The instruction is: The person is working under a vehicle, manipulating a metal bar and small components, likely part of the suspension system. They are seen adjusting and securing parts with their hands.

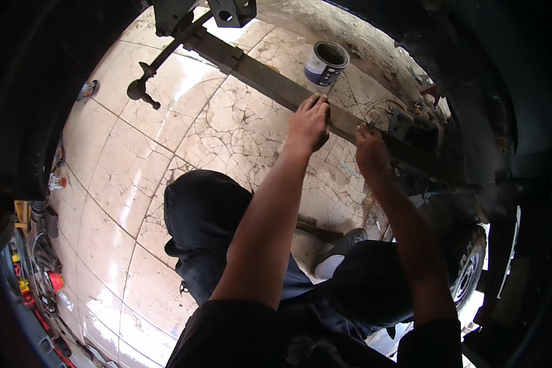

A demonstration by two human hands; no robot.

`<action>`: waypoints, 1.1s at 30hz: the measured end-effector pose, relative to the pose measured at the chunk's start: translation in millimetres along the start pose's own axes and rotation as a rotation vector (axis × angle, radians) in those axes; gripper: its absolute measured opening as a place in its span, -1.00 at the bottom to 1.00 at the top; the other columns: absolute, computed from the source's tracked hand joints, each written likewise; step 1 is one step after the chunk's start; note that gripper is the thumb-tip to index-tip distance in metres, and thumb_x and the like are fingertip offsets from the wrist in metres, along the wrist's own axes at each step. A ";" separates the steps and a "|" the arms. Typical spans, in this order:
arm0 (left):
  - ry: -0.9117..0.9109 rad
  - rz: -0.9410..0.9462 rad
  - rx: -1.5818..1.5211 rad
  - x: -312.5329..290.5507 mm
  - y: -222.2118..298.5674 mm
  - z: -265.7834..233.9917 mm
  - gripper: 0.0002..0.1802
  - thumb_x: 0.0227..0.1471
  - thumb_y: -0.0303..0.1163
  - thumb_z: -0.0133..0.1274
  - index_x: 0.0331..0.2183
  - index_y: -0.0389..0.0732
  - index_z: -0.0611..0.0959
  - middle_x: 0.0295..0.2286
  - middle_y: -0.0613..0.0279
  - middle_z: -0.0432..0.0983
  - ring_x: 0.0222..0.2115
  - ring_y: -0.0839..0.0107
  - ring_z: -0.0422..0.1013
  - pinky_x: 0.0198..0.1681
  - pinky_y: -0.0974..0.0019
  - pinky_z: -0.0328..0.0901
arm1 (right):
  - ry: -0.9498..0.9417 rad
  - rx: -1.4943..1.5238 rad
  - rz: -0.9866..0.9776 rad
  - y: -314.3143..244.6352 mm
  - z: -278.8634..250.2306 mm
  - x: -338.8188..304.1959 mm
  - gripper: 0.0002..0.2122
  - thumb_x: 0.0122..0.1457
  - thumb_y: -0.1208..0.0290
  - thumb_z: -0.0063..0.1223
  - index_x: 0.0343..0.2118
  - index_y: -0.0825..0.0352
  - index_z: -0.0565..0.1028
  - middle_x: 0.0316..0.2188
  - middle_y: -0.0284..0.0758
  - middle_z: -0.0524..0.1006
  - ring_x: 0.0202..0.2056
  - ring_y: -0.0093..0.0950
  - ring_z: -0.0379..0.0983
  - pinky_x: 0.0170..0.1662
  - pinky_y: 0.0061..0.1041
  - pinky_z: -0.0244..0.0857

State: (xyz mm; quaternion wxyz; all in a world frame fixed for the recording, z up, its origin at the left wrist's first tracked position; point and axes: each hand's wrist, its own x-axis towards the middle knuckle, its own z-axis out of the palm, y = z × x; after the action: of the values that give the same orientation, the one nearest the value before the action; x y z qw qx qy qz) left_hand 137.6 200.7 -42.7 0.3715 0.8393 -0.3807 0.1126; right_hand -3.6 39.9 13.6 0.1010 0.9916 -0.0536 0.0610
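A long dark metal leaf spring point(270, 83) slants across from the upper left toward the right, above the floor. My left hand point(311, 124) is closed on it, with bent fingers over its top face. A short way to the right, my right hand point(372, 150) is closed at the near edge of the same spring, fingertips pressed on it. Between the hands the metal looks lighter brown. Whether anything thin lies under my fingers is hidden. Just beyond my left hand, a white and blue paint can point(327, 63) without a lid stands on the floor.
A rod with a ball joint point(138, 89) hangs at the left. Beside my shoe point(340, 251) lies a brush point(319, 230) on cracked tiles point(214, 126). Tools and cables point(40, 264) lie far left. A wheel point(469, 270) stands at the right, near dark vehicle parts. A rough wall point(349, 24) rises behind.
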 end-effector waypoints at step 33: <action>-0.112 0.046 0.098 1.4 13.0 -6.1 -0.51 0.21 -0.23 0.15 0.16 -0.02 0.56 0.29 0.13 0.39 0.37 0.17 0.21 0.46 0.06 0.02 | -0.028 0.278 0.217 16.5 -6.9 23.1 -0.63 0.25 0.60 -0.01 0.11 0.44 0.57 0.11 -0.05 0.60 -0.11 -0.13 0.59 0.09 -0.29 0.46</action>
State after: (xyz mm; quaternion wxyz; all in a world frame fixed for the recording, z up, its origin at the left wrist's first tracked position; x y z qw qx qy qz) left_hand 129.8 198.6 -30.8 0.3052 0.8524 -0.4143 0.0925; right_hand 16.5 23.0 26.6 -0.0451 0.9851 -0.1530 0.0646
